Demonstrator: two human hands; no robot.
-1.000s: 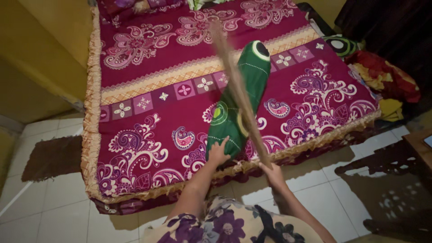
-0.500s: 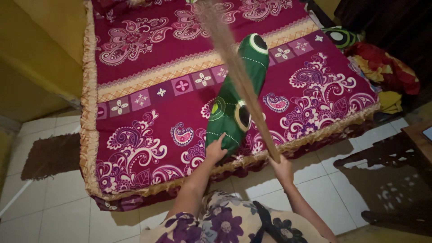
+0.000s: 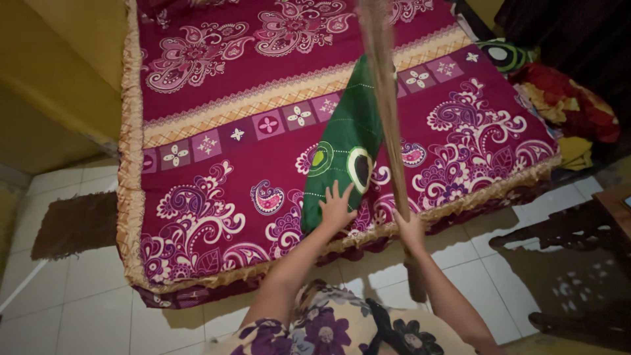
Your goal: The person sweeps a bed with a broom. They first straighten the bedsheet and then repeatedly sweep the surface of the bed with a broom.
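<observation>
Reaching forward, the left hand (image 3: 337, 209) lay with fingers spread flat on the lower end of the green bolster (image 3: 345, 154), which rested lengthwise near the foot edge of the magenta bedspread (image 3: 217, 164). The right hand (image 3: 411, 230) was closed around the stick broom (image 3: 384, 98), held upright over the bolster. White floor tiles (image 3: 85, 289) gave open room left of the bed's fringed edge.

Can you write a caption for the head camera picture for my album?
Left hand flat on a green bolster pillow, right hand gripping a stick broom over a maroon patterned bedsheet.
</observation>
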